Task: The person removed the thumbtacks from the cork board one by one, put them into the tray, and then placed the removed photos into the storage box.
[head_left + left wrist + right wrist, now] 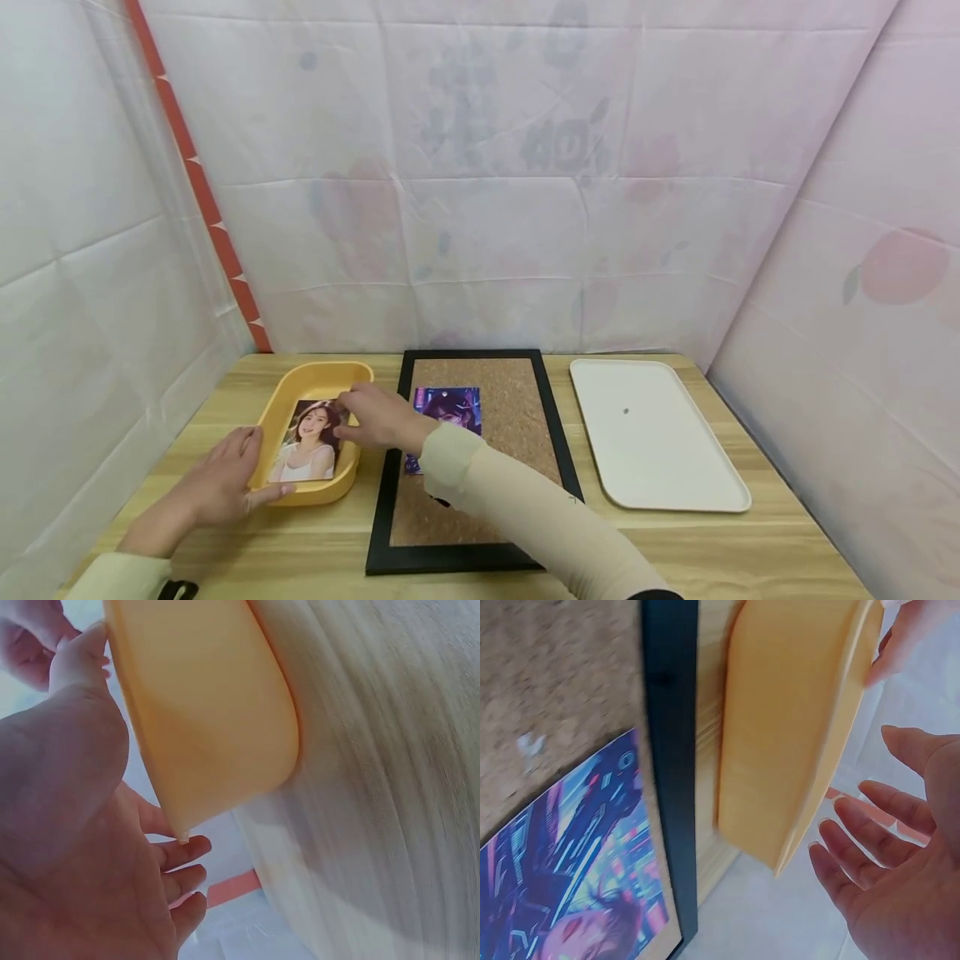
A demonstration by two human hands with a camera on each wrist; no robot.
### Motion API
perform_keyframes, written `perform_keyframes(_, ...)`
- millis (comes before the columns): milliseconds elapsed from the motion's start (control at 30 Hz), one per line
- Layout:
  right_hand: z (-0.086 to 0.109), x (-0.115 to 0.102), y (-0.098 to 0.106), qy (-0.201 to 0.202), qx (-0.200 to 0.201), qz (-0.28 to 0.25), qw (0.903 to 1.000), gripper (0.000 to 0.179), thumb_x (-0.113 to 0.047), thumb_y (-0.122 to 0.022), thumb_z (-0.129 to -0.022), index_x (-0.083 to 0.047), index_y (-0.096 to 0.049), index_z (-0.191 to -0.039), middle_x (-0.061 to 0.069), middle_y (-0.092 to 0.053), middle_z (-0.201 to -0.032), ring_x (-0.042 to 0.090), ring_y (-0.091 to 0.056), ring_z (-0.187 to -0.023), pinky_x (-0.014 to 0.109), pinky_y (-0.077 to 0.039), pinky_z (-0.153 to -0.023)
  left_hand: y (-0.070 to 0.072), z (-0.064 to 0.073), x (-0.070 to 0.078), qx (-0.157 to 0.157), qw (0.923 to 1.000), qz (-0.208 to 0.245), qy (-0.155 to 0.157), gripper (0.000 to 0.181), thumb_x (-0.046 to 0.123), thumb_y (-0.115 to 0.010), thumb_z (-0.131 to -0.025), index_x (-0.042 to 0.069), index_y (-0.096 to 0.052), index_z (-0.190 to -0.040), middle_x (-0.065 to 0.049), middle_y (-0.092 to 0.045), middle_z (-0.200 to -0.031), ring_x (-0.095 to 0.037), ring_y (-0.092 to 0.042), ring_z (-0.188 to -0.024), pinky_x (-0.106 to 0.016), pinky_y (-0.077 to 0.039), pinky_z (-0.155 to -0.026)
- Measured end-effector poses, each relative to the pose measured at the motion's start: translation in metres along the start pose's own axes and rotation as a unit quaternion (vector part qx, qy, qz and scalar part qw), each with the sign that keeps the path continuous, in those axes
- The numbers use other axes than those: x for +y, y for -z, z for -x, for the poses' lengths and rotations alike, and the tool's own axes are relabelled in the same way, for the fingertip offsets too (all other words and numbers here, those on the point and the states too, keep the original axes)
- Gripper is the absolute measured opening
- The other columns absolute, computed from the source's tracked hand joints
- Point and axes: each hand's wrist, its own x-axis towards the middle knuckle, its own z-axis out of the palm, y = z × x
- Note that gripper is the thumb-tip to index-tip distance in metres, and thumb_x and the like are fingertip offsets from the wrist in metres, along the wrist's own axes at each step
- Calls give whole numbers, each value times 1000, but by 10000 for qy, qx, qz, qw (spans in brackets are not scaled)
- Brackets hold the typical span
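A yellow plastic tray (pixel 318 381) with raised sides stands at the table's left. In it lies a photo card (pixel 303 454) of a person in a white top. My left hand (pixel 217 479) spans the tray's near-left corner, its thumb at the front rim and fingers along the left side. My right hand (pixel 378 414) reaches over the tray's right side, fingertips close to the photo's right edge; contact is unclear in the head view. In the right wrist view its fingers (pixel 862 851) are spread and gently bent, with nothing visible between them.
Right of the tray lies a black-framed cork board (pixel 513 408) with a purple-blue illustrated card (pixel 459 402) on it, partly hidden by my right forearm. A white tray (pixel 667 442) with a small dark speck lies at the right. Pale fabric walls (pixel 487 208) surround the wooden table (pixel 300 550).
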Motion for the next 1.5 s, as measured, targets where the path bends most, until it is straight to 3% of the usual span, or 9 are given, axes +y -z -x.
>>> perform_keyframes(200,10,9,-3,-211,80,2,9997,40,-45,-63,-101,-20,-67,-132,-4,-64,-126,8,-61,-110,23,-52,-90,4,-2,1,-20,9998,112,174,113,65,-73,-84,-24,-35,-142,-45,-36,-143,-66,-38,-128,-76,-36,-100)
perform_keyframes(367,18,19,-7,-340,68,-65,9994,41,-40,-65,-101,-17,-64,-135,0,-62,-134,12,-60,-119,27,-52,-97,1,0,4,263,9996,94,102,105,63,-77,-81,-19,-44,-139,-42,-37,-145,-65,-39,-127,-77,-36,-98)
perform_keyframes(567,22,31,-8,-354,210,-18,9992,41,-37,-67,-101,-17,-63,-136,-1,-63,-133,15,-59,-122,30,-51,-101,-1,-1,8,548,9984,28,160,99,61,-73,-87,-13,-43,-145,-37,-32,-151,-60,-34,-133,-77,-29,-104)
perform_keyframes(867,33,49,-1,-396,298,126,9987,42,-39,-64,-102,-16,-62,-137,2,-60,-133,15,-63,-110,31,-55,-91,3,-9,18,914,9957,-7,-149,86,56,-68,-93,-5,-44,-149,-30,-42,-150,-55,-33,-138,-71,-27,-110)
perform_keyframes(967,37,57,1,-501,359,117,9980,42,-38,-64,-102,-15,-61,-137,3,-61,-129,15,-64,-104,32,-55,-88,2,-11,22,1174,9927,-38,-291,77,50,-71,-94,-2,-50,-146,-28,-47,-147,-53,-38,-136,-71,-31,-107)
perform_keyframes(1167,45,76,6,-656,531,-71,9964,46,-36,-64,-102,-11,-59,-140,7,-61,-136,21,-62,-120,38,-52,-101,-1,-18,31,1914,9783,-53,-792,53,29,-80,-88,-1,-64,-129,-24,-60,-134,-48,-54,-124,-68,-45,-95)
perform_keyframes(1333,50,92,8,-685,707,-171,9950,43,-31,-64,-103,-7,-59,-138,11,-59,-141,26,-57,-130,41,-46,-110,-2,-23,44,1986,9766,43,-820,52,26,-78,-89,1,-64,-133,-20,-62,-133,-44,-57,-122,-65,-47,-95)
perform_keyframes(1500,55,106,9,-745,726,-591,9928,42,-25,-64,-103,-2,-58,-138,15,-57,-139,29,-57,-129,43,-47,-109,0,-28,55,1924,9781,37,-798,51,27,-76,-91,-1,-65,-132,-20,-62,-134,-43,-57,-123,-63,-47,-97)
